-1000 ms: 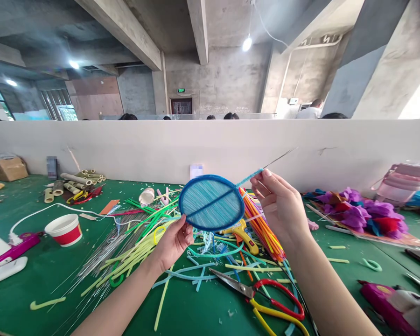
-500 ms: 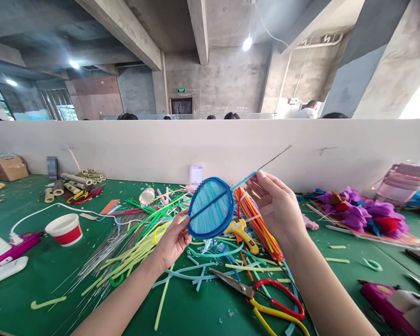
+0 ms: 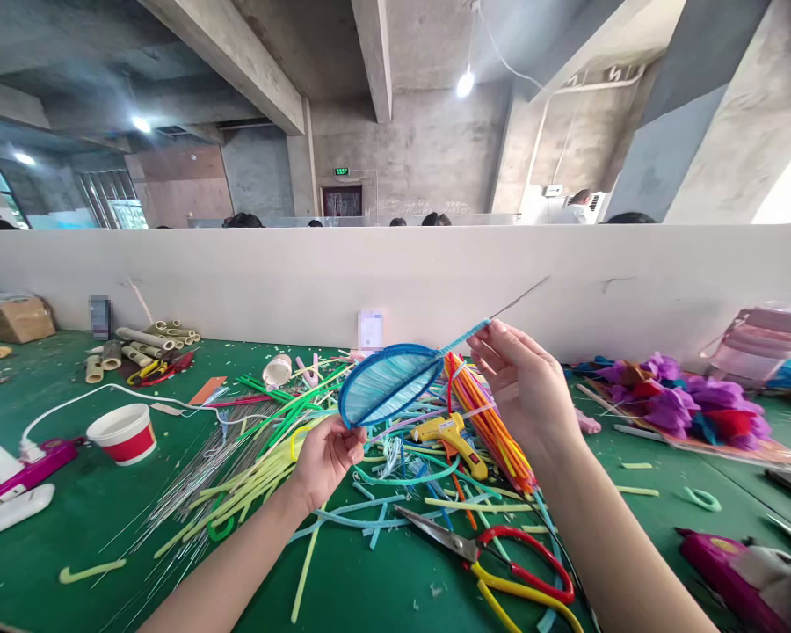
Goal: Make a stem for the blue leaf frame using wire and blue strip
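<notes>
I hold a blue leaf-shaped wire frame (image 3: pixel 388 385) wound with pale blue thread, lifted above the green table (image 3: pixel 72 519). My left hand (image 3: pixel 326 457) pinches its lower tip between thumb and fingers. My right hand (image 3: pixel 527 391) grips the thread-wrapped stem where a bare wire (image 3: pixel 518 301) sticks out up and to the right. The leaf is tilted nearly edge-on to me.
Below lie coloured pipe cleaners and strips (image 3: pixel 264 457), a bundle of orange sticks (image 3: pixel 494 431), a yellow glue gun (image 3: pixel 445 431), red-and-yellow scissors (image 3: pixel 501 554), thin wires (image 3: pixel 185 488), a red-and-white cup (image 3: pixel 123 432), purple felt flowers (image 3: pixel 678 406), a pink glue gun (image 3: pixel 738 571). A white partition (image 3: pixel 237 281) runs behind.
The leaf has been rotated about its stem, from nearly face-on to almost edge-on. Both hands keep their grips and have hardly shifted.
</notes>
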Demonstrator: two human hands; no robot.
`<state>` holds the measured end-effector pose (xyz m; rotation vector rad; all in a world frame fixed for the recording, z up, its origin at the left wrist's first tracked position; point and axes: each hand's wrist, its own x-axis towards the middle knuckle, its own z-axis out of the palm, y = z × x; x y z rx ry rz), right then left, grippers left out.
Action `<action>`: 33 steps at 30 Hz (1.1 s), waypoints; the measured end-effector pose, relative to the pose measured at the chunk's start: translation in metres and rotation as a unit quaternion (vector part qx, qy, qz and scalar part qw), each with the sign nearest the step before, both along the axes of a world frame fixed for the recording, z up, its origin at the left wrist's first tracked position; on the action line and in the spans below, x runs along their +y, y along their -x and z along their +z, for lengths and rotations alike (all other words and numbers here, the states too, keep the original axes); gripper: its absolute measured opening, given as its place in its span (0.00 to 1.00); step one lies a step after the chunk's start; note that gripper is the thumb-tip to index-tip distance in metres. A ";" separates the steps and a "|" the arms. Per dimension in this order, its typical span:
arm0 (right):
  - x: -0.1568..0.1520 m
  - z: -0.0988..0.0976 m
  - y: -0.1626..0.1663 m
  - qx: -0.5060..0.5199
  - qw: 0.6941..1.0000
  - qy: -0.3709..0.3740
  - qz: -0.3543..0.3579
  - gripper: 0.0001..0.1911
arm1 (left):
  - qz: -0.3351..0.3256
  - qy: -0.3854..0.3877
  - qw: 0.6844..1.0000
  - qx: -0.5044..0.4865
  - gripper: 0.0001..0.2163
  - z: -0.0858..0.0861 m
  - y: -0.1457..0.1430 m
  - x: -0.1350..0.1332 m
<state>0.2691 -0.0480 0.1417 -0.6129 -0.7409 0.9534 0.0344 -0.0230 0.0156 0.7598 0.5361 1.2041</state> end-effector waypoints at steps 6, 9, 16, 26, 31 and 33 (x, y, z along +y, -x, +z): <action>-0.001 0.003 -0.005 0.013 1.000 -0.002 -0.012 0.03 | 0.014 -0.022 1.000 0.003 0.12 0.003 -0.001 -0.006; -0.001 0.002 -0.005 0.009 1.000 -0.002 -0.008 0.05 | 0.030 -0.016 0.999 0.016 0.17 0.000 -0.003 -0.004; 0.003 -0.004 -0.001 0.008 1.000 0.015 -0.002 0.10 | 0.079 0.000 0.996 0.046 0.16 -0.004 -0.005 0.002; 0.005 -0.005 -0.001 0.005 1.000 0.019 -0.005 0.14 | 0.076 0.007 0.997 0.007 0.15 0.002 -0.007 -0.001; 0.005 -0.003 -0.007 0.012 0.999 0.025 -0.027 0.06 | 0.072 0.048 0.995 -0.043 0.09 0.008 0.001 -0.001; 0.005 -0.002 -0.009 0.016 0.999 0.031 -0.032 0.02 | 0.072 0.063 0.994 -0.056 0.11 0.010 0.003 -0.003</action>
